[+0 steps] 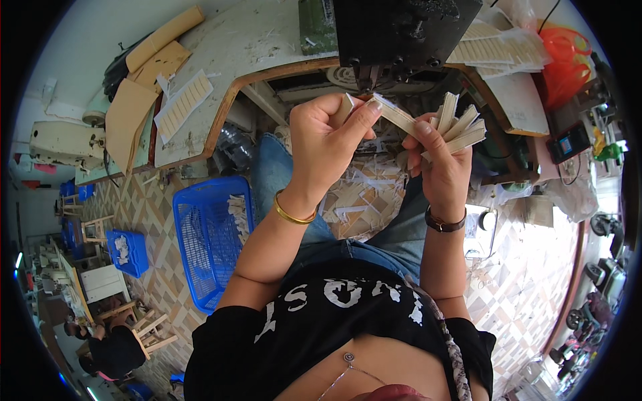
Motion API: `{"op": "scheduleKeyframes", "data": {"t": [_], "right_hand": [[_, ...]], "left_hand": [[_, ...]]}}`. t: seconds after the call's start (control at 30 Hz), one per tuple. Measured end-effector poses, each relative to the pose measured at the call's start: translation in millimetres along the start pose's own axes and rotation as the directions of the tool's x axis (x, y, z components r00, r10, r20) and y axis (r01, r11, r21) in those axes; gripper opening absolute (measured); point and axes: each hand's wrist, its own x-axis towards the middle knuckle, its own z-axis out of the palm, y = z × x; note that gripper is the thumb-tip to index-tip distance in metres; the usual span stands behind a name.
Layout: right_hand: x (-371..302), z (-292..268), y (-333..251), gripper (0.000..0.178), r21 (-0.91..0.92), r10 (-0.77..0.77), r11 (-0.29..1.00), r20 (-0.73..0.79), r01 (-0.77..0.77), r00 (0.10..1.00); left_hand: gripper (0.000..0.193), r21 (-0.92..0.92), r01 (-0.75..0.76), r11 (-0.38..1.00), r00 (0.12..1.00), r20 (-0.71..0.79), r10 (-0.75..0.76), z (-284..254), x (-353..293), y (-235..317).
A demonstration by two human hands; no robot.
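Black cloth, your T-shirt [361,294], filled the lower middle of the frame, with your blue jeans [274,174] beyond it. Your left hand [329,130], above a gold bangle [294,210], was clamped on a pale strip [345,111] at upper centre. Its thumb met the end of a layered strip [396,117] that reached across to your other hand. Your right hand [438,150], above a dark-strapped watch [445,222], was closed around a fan of cream strips [461,127], right of centre. Just past your fingers hung a black machine head [404,33], at top centre, beside a green block [316,30]. Left of your legs, a blue basket [200,227] stood on the tiled floor [160,281]. Across the upper left, the pale surface [257,50] carried a striped sheet [185,107] and brown board [127,117]. A red bag [565,63] sat at upper right. Farther off, a seated person in black [119,351] occupied the lower left, and scooters [592,314] lined the right edge.
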Motion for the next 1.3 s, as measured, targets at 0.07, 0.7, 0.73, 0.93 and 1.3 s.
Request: {"op": "scheduleKeyframes", "data": {"t": [0.07, 0.7, 0.73, 0.93, 1.3], "right_hand": [[4, 1, -4, 0.018, -0.022, -0.007, 1.000, 0.006, 0.007, 1.000], [32, 21, -8, 0.017, 0.016, 0.021, 1.000, 0.155, -0.024, 0.988], [31, 23, -8, 0.017, 0.015, 0.022, 1.000, 0.155, -0.024, 0.988], [27, 28, -5, 0.015, 0.061, -0.016, 0.998, 0.157, 0.006, 0.987], [5, 25, 6, 0.024, -0.085, -0.048, 0.995, 0.141, 0.061, 0.989]], "left_hand": [[0.022, -0.017, 0.009, 1.000, 1.000, -0.007, -0.009, -1, 1, -2], [0.017, -0.147, -0.220, 0.964, 0.946, -0.274, 0.174, -7, -5, -20], [0.017, -0.149, -0.238, 0.960, 0.936, -0.298, 0.186, -10, -5, -21], [0.017, -0.113, -0.245, 0.963, 0.916, -0.352, 0.192, -14, -7, -24], [0.013, -0.631, 0.015, 0.776, 0.992, -0.087, -0.090, -60, -8, -24]]}}
